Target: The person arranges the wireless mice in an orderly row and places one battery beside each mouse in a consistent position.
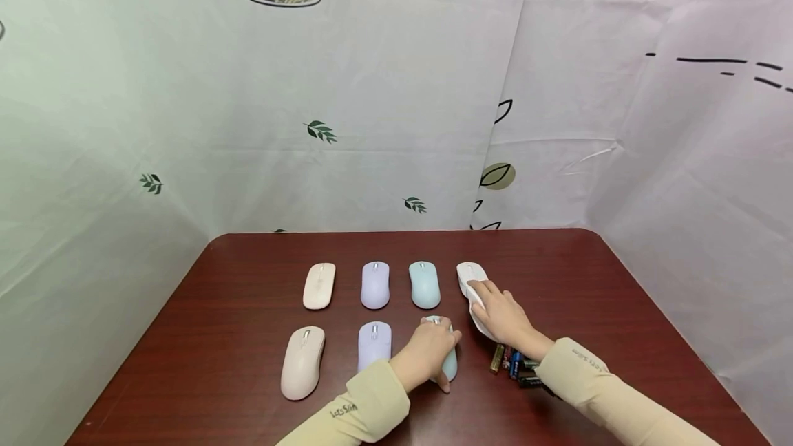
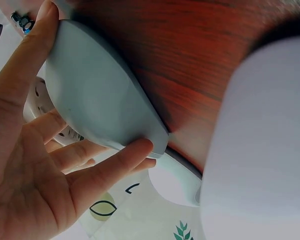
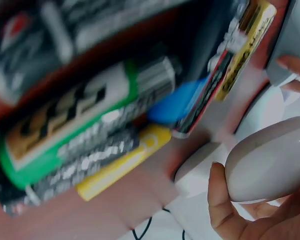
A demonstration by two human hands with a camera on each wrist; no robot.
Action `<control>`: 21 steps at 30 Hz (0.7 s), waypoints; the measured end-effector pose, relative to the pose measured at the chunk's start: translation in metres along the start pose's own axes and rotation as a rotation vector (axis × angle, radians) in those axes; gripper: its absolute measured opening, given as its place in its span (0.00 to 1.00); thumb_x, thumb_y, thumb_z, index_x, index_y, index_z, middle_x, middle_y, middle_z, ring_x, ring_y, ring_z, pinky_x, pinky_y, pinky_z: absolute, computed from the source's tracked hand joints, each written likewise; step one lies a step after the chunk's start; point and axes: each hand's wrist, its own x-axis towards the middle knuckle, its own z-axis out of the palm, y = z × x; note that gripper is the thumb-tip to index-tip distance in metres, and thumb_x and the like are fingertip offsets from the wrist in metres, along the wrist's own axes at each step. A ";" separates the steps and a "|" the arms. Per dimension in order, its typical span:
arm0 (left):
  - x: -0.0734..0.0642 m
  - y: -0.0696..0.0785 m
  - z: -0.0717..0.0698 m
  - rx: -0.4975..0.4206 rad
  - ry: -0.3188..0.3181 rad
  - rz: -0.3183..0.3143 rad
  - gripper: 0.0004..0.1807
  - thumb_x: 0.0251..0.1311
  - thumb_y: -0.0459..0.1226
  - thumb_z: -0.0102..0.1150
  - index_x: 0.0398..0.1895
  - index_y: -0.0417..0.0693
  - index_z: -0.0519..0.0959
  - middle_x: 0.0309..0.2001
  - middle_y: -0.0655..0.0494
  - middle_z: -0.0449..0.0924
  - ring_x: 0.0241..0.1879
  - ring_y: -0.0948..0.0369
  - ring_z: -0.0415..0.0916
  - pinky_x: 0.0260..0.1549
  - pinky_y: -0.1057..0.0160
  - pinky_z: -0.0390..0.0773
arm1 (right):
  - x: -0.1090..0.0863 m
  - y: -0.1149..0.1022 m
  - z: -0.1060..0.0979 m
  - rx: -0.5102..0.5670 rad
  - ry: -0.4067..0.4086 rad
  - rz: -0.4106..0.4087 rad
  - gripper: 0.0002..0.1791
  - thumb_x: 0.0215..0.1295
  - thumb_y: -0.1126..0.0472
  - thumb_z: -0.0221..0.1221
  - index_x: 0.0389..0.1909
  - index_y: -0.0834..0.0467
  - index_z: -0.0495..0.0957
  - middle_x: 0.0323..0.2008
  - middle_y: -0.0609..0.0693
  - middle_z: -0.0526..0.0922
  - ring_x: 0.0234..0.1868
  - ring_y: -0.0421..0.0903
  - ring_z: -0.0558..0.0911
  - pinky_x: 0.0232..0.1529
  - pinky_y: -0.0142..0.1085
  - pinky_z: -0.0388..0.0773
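Note:
My left hand (image 1: 426, 353) grips a light blue computer mouse (image 2: 97, 85) in the front row, thumb at one end and fingers along the other in the left wrist view. My right hand (image 1: 504, 316) holds a white mouse (image 3: 270, 162) by its sides; in the right wrist view it looks tilted. That mouse's front end overlaps a second white mouse (image 1: 471, 272) in the back row of the head view. Several loose batteries (image 1: 515, 365) lie beneath my right wrist, with green, black and gold casings.
Left of my hands lie two lilac mice (image 1: 374, 285), one behind the other, and two cream mice (image 1: 302, 363). Another light blue mouse (image 1: 424, 285) sits behind my left hand. The dark red table (image 1: 204, 363) ends at a white printed cloth (image 1: 372, 88).

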 end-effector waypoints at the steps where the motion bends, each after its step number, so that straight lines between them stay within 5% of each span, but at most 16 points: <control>1: 0.000 0.000 0.000 0.000 0.002 0.000 0.42 0.18 0.64 0.76 0.45 0.57 0.78 0.40 0.59 0.77 0.39 0.64 0.78 0.45 0.61 0.79 | 0.000 -0.001 0.001 0.009 -0.012 0.010 0.23 0.64 0.61 0.49 0.60 0.61 0.70 0.55 0.61 0.74 0.50 0.61 0.75 0.47 0.55 0.71; 12: -0.001 0.000 0.000 -0.013 0.048 -0.046 0.46 0.14 0.63 0.77 0.36 0.50 0.66 0.35 0.58 0.74 0.33 0.63 0.77 0.41 0.66 0.77 | -0.003 -0.002 0.009 0.058 -0.059 0.084 0.23 0.63 0.57 0.55 0.57 0.62 0.68 0.50 0.65 0.71 0.30 0.58 0.79 0.29 0.51 0.75; 21: -0.002 0.000 0.001 -0.034 0.001 -0.052 0.46 0.18 0.64 0.76 0.41 0.48 0.70 0.40 0.55 0.77 0.41 0.55 0.80 0.40 0.65 0.78 | -0.001 -0.003 0.014 0.041 -0.087 0.102 0.25 0.59 0.51 0.61 0.54 0.59 0.71 0.44 0.60 0.72 0.22 0.52 0.76 0.24 0.45 0.73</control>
